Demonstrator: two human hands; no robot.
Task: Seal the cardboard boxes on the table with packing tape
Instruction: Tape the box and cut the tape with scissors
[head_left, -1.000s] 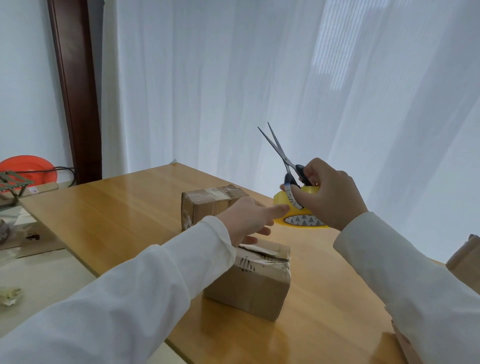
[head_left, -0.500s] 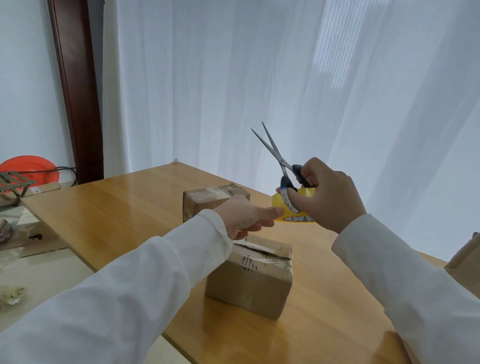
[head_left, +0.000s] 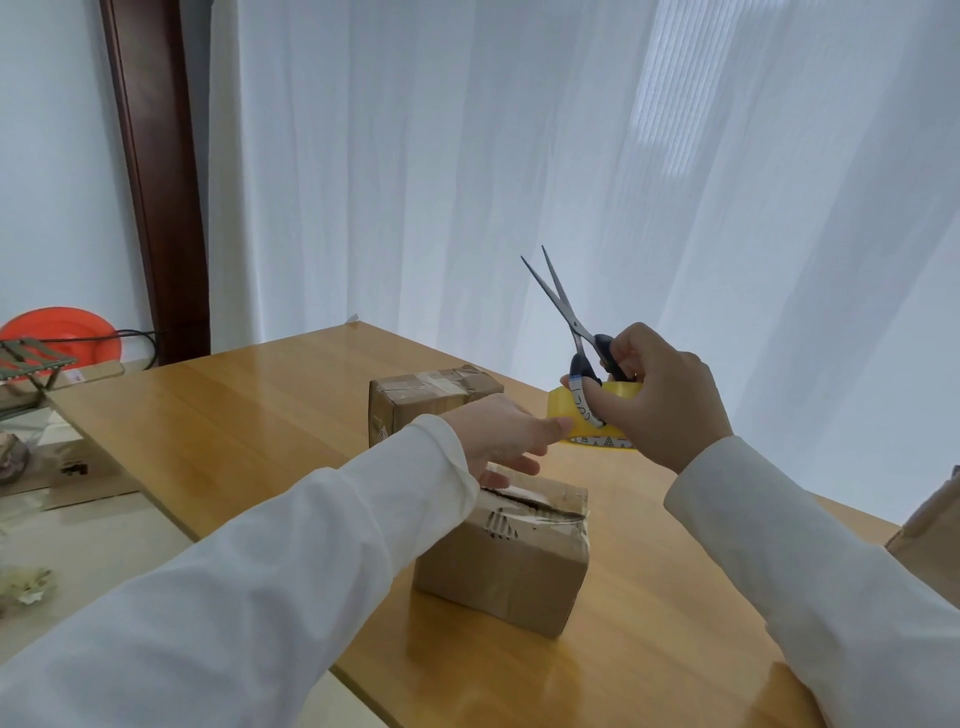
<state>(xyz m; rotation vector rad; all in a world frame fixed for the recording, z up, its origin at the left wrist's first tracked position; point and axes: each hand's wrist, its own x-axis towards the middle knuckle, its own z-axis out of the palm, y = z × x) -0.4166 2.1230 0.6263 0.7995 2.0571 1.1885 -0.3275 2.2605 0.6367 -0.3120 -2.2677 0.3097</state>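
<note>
Yellow tape roll (head_left: 592, 418) and open-bladed scissors (head_left: 569, 317) sit gripped in my right hand (head_left: 662, 400); my left hand (head_left: 501, 434) pinches the roll's edge above the near cardboard box (head_left: 511, 564) on the table (head_left: 249, 415).

My left hand (head_left: 498, 436) reaches forward, sleeve to the wrist, thumb and fingers (head_left: 558, 428) pinching together. My right hand (head_left: 660, 400) is raised beside it, knuckles toward me, fingers curled tight in a grip.
</note>
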